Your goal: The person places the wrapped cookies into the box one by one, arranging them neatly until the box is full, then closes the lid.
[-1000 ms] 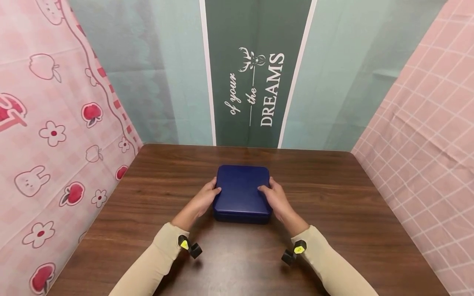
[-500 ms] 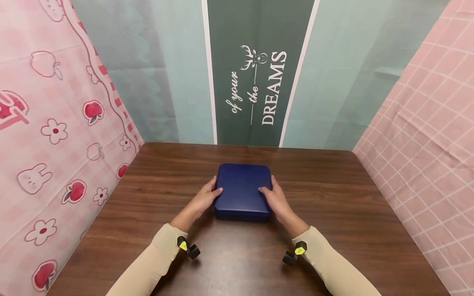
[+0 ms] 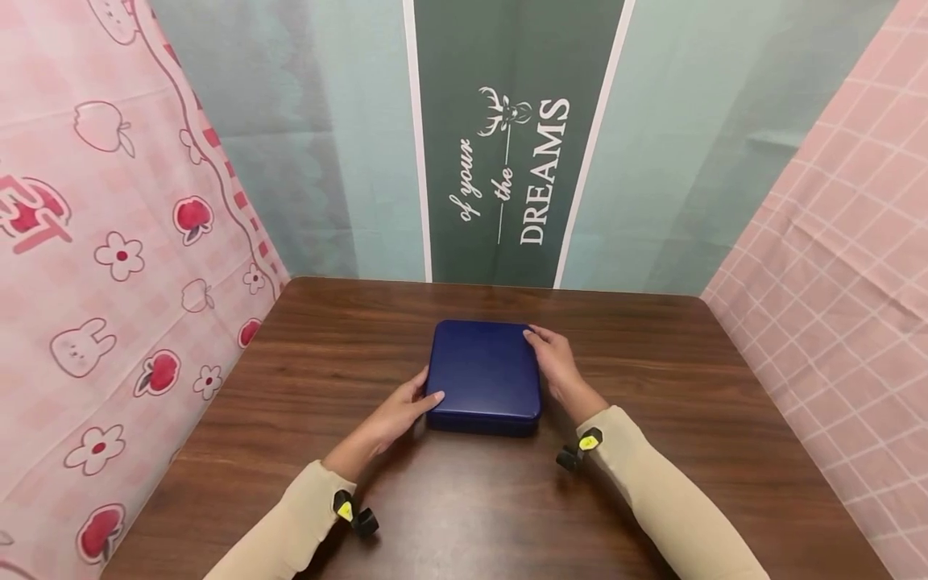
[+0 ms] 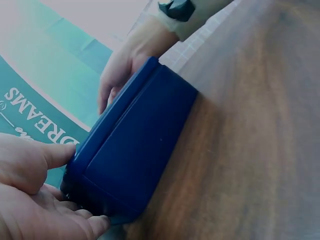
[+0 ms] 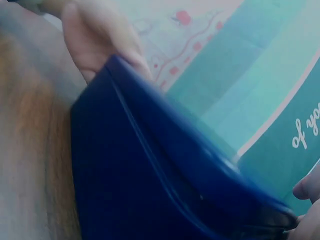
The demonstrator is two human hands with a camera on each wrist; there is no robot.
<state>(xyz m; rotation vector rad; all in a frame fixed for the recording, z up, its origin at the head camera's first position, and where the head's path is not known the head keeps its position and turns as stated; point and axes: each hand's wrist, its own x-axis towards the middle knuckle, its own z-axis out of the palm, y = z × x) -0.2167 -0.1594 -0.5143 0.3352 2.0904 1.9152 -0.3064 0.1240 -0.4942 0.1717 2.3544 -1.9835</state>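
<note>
A dark blue lidded box [image 3: 484, 369] with rounded corners sits on the table between both hands, its lid down. My left hand [image 3: 397, 409] grips its left side near the front corner, thumb on the lid's edge. In the left wrist view, the fingers [image 4: 90, 222] of that hand reach along the lower side below the lid seam. My right hand [image 3: 558, 364] holds the far right corner, its thumb over the lid edge and its other fingers mostly hidden behind the box. The seam under the lid shows along the front of the box [image 5: 150, 165] in the right wrist view.
The box rests on a dark wood-grain table [image 3: 652, 362]. A green cloth with lettering [image 3: 507, 161] hangs behind its far edge. Pink patterned cloth [image 3: 130, 306] stands on the left and pink checked cloth [image 3: 841, 266] on the right.
My left hand has slid toward the box's front left corner, and my right hand has moved up to its far right corner. The box appears slightly farther right as the view shifts.
</note>
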